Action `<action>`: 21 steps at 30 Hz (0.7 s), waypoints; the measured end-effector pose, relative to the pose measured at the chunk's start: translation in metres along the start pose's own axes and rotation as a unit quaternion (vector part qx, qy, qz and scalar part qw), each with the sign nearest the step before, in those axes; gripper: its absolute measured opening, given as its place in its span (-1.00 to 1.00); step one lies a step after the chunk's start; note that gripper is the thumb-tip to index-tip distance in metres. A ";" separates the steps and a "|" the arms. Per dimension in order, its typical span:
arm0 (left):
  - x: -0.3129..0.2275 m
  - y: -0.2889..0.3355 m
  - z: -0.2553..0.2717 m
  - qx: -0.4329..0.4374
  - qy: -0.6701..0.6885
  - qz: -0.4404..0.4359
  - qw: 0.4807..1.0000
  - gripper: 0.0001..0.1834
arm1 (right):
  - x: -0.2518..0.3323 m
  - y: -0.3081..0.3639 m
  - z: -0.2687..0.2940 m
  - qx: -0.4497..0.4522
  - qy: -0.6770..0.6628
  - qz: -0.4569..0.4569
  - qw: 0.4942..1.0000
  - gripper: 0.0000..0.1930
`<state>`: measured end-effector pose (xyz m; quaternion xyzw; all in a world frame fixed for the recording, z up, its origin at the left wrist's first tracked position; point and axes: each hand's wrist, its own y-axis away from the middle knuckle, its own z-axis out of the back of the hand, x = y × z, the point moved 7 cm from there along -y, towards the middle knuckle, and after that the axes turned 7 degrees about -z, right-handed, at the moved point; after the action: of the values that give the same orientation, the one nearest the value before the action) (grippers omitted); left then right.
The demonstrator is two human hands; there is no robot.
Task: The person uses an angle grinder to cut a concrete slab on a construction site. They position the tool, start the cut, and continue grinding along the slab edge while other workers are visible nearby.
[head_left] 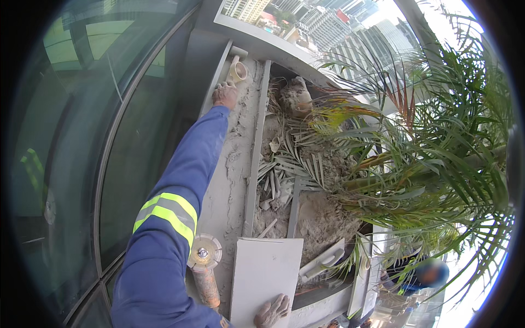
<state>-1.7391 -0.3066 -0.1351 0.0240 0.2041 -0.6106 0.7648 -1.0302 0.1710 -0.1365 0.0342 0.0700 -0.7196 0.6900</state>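
Observation:
My left arm, in a blue sleeve with a reflective band, reaches far along a dusty ledge point(229, 164). At its far end my left hand point(225, 95) is closed, its fingers curled against the near side of a cream pipe fitting point(238, 71) with a round mouth. What lies inside the fingers is hidden. At the lower edge my right hand point(272, 311) rests with fingers stretched out on a flat grey board point(267, 273). Beside my left sleeve lies an angle grinder point(206, 285) with a segmented cutting disc point(204, 252), touched by neither hand.
Right of the ledge, a planter point(261, 131) holds soil, rubble, dry fronds and a dusty sack-like lump point(296, 97). Palm leaves point(426, 169) overhang it. A glass wall point(136, 136) runs along the left. Another person point(410, 273) is at the lower right; tall buildings stand beyond the parapet point(306, 60).

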 end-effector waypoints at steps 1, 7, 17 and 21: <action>-0.009 -0.004 -0.006 0.002 -0.038 -0.010 0.999 -0.59 | -0.004 0.006 -0.006 0.025 0.006 0.019 0.999 -0.41; 0.028 -0.026 -0.019 -0.028 0.047 0.066 0.996 -0.54 | 0.039 -0.014 0.053 -0.019 -0.061 0.056 0.996 -0.41; 0.063 0.059 -0.012 0.073 0.235 -0.095 0.965 -0.51 | 0.036 -0.032 0.031 0.046 -0.151 -0.131 0.979 -0.26; -0.073 0.166 -0.002 0.231 0.219 -0.167 0.933 -0.42 | 0.010 -0.022 0.038 0.041 -0.103 -0.201 0.973 -0.27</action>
<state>-1.5954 -0.1967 -0.1470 0.2987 0.2204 -0.7393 0.5617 -1.0503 0.1567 -0.0990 -0.0266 -0.0253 -0.8452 0.5331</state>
